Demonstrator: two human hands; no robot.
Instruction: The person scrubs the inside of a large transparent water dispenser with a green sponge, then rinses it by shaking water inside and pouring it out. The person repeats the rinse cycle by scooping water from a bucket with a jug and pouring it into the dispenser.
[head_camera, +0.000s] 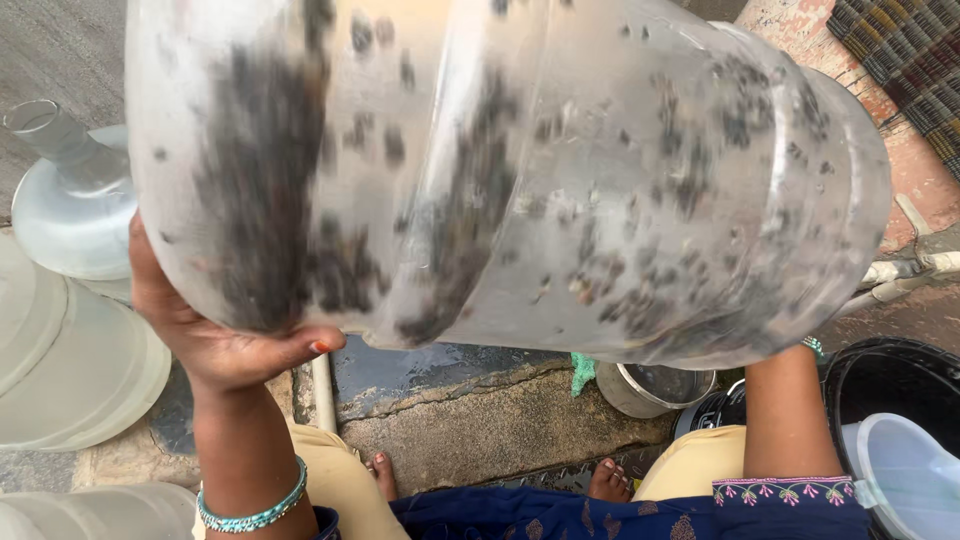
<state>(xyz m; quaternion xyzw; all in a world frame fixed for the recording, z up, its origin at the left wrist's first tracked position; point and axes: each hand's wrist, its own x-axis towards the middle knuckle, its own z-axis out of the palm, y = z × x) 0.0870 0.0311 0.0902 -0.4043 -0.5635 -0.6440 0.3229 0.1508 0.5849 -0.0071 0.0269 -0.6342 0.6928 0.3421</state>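
The left hand cups the lower near end of a big clear water jug, thumb curled under its edge, grasping it firmly. The right hand is hidden behind the jug's far end; only the right forearm shows rising to it, so its grip cannot be told, though it seems to be bearing that end. The jug lies on its side, raised above the person's lap, and fills most of the view.

Inside it, dark gritty specks and clumps cling to the wet wall, smeared and blurred as though being swirled about. The step in hand looks like shaking or rinsing the jug's inside. Judging from this, the next move calls for both hands to keep a firm hold on a heavy, slippery vessel while it is turned or tipped.

To the left stand more clear jugs, one with its neck up, seemingly clean and empty. Below the raised jug sits a small steel pot on the wet stone ground; what is in it is unclear. At the right, a black bucket holds a pale plastic scoop.
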